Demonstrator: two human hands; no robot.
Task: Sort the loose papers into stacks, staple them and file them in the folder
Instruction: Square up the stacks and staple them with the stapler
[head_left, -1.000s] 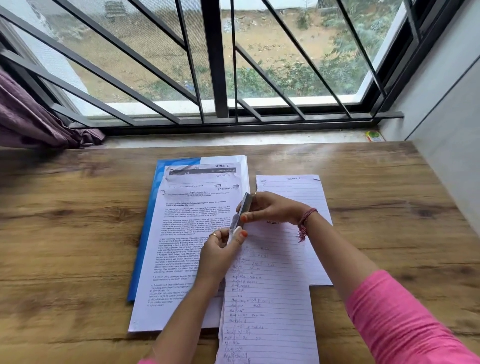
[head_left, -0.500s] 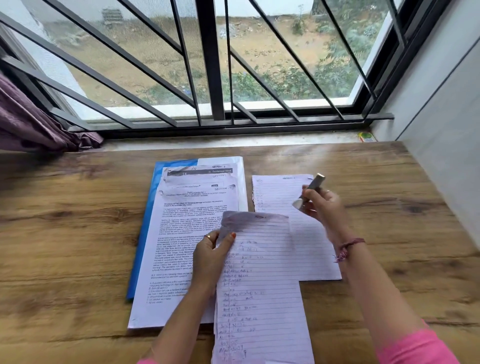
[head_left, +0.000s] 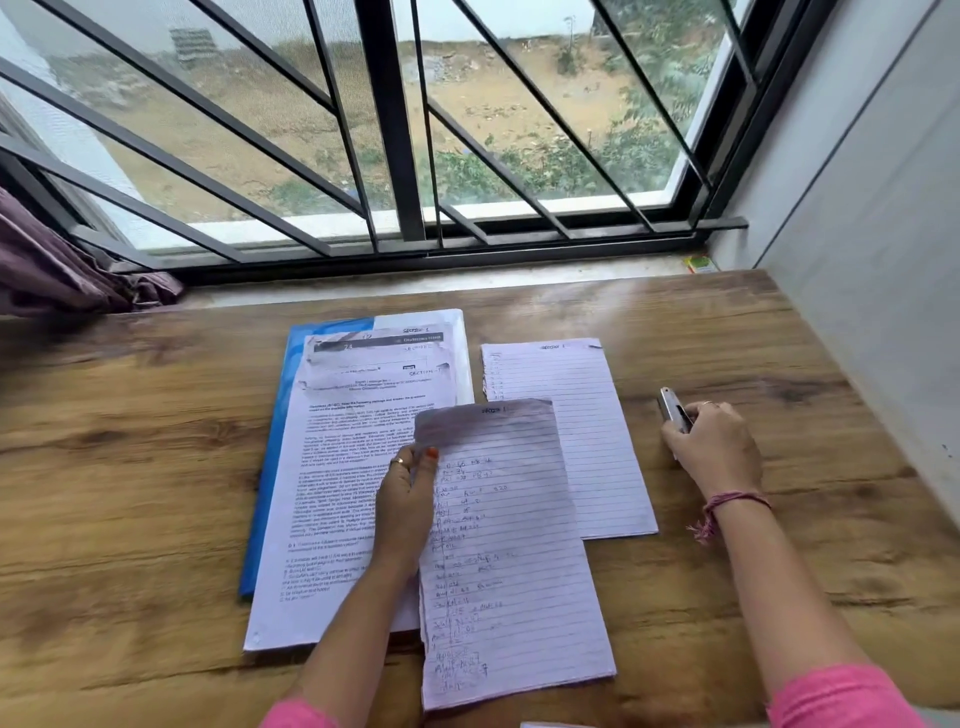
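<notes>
At a wooden table (head_left: 156, 467) under a barred window, paperwork is seen partly sorted. Toward the table's left-centre, a blue folder (head_left: 270, 441) is laid flat with its long axis running from the near edge toward the window edge, leaning slightly right at the top; a stack of printed sheets (head_left: 337, 467) is piled on it along the same line, headings toward the window. Nothing there can be judged as filed yet, since the sheets lie on the folder and not visibly inside it.

Just right of that pile, a handwritten lined set (head_left: 509, 571) is held by the left hand (head_left: 408, 499), whose fingers are closed on the set's left edge with the thumb on top; the heading end is pointed at the window, the long axis running near-to-far, and the near end lies close to the table's near edge. Whether a staple is in it cannot be told. Partly beneath it and further right, a second lined stack (head_left: 587, 441) is laid parallel, its top facing the window.

Toward the right edge, the stapler (head_left: 672, 410) is gripped by the right hand (head_left: 717, 452), fingers curled round it, low over the bare wood, its free end pointed up and toward the window. By the look of things, sorting is largely done, and filing is judged to remain.
</notes>
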